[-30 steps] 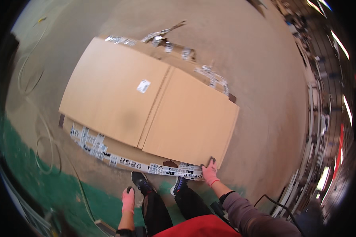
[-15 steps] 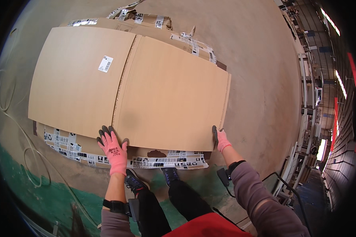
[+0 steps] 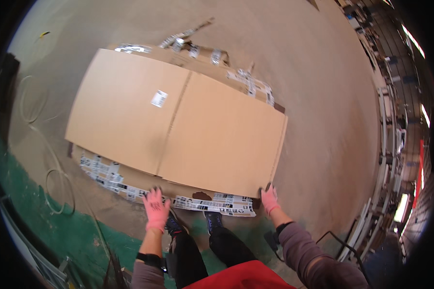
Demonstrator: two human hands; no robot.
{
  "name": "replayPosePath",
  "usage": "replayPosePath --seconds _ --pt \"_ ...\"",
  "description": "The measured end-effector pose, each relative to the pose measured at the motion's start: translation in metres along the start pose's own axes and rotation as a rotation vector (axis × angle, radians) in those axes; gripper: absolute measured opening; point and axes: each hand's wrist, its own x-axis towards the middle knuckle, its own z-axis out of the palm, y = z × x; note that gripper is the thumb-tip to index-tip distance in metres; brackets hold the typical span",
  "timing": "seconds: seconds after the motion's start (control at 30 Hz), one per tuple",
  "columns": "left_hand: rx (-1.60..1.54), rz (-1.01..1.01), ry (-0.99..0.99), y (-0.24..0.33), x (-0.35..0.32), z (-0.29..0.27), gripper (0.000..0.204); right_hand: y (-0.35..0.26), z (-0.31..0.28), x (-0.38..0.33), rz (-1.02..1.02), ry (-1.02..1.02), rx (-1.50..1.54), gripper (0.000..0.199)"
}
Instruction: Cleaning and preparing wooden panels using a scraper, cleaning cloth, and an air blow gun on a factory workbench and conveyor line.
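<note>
Two flat light-wood-coloured panels lie side by side on taped cardboard (image 3: 123, 171): the left panel (image 3: 125, 106) bears a white label (image 3: 159, 98), and the right panel (image 3: 226, 139) meets it along a narrow seam. My left hand (image 3: 156, 208), in a pink glove with dark fingertips, is open just off the near edge, over the cardboard's printed tape. At the near right corner of the right panel, my right hand (image 3: 269, 199), gloved alike, is closed around the edge. Its fingertips are partly hidden and blurred.
A pale hose (image 3: 58, 168) curls over the floor at the left. Crumpled cardboard and tape strips (image 3: 205, 55) stick out past the panels' far side. Metal racking (image 3: 386, 144) runs along the right. My shoes (image 3: 213, 220) stand close to the cardboard's near edge.
My left hand has drawn back from the panels toward me. The gap between the panels has narrowed to a thin seam. My right hand stays at the corner. The whole view has shifted.
</note>
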Motion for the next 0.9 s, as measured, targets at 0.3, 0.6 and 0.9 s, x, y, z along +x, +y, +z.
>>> replayPosePath --seconds 0.3,0.6,0.9 --pt "-0.594 -0.643 -0.514 -0.019 -0.309 -0.060 0.041 -0.135 -0.027 -0.220 -0.755 -0.867 -0.222 0.039" --pt "-1.459 -1.125 -0.199 0.017 -0.488 -0.203 0.048 -0.267 -0.110 -0.311 -1.095 -0.727 -0.397 0.044" --pt "-0.983 -1.184 0.470 0.017 -0.613 -0.139 0.038 -0.325 -0.178 -0.340 -1.157 -0.526 -0.775 0.034"
